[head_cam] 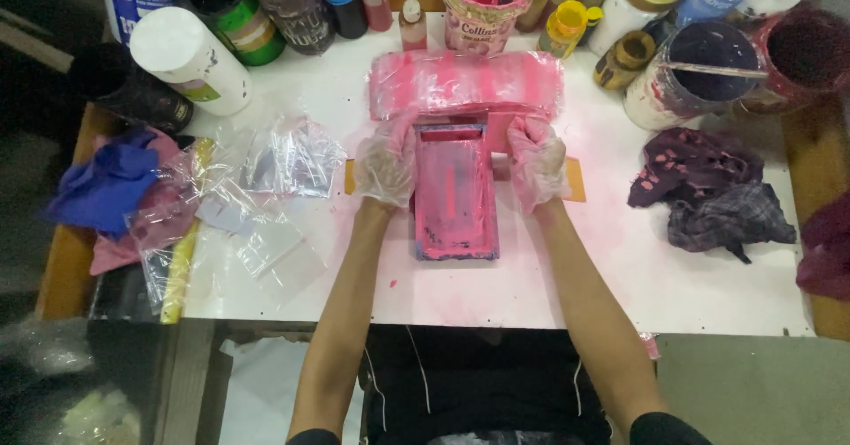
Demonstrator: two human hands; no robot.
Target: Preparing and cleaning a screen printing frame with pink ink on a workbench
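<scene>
A small rectangular frame (pixel 454 199) smeared with pink ink lies flat on the white table (pixel 620 268) in front of me. My left hand (pixel 387 160), in a thin clear glove stained pink, presses on its left edge. My right hand (pixel 534 162), gloved the same way, grips the frame's upper right corner. Just beyond the frame lies a pink-stained plastic sheet or pad (pixel 467 86). An orange strip (pixel 575 180) shows under the frame on both sides.
Jars, bottles and tubs of ink line the far edge, among them a pink tub (pixel 479 7) and a dark purple one (pixel 699 69). Crumpled clear plastic (pixel 274 170) and blue and pink rags (pixel 111 188) lie left. Dark stained rags (pixel 708 193) lie right.
</scene>
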